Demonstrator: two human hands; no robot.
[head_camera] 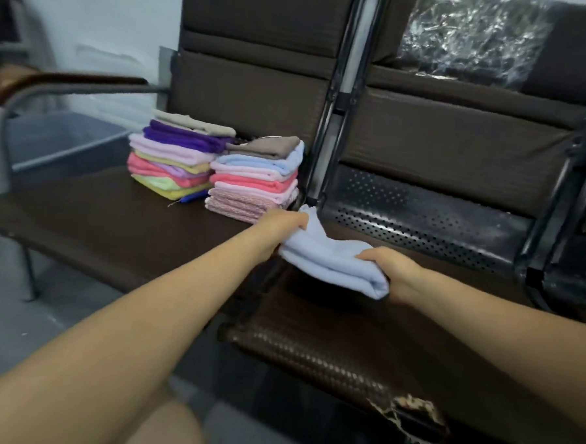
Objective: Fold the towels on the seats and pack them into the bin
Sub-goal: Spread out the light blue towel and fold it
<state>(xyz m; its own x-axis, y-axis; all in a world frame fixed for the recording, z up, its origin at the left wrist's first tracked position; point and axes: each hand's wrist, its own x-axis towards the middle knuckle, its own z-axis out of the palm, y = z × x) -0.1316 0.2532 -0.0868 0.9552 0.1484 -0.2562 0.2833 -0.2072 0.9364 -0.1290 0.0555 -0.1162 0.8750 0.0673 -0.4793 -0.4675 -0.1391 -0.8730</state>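
Here, mid-frame, the left hand point(286, 226) and right hand point(389, 266) each grip an end of the folded pale-blue fleece towel point(334, 258), held over the brown seat point(121, 226); a loose grip (soft fleece) could let the fold slump open.

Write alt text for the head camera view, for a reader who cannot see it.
Both hands hold a folded light blue towel over brown seats, the left hand gripping its far end and the right hand its near end. Behind them, two stacks of folded towels in many colours sit on the left seat, with a grey bin beyond.
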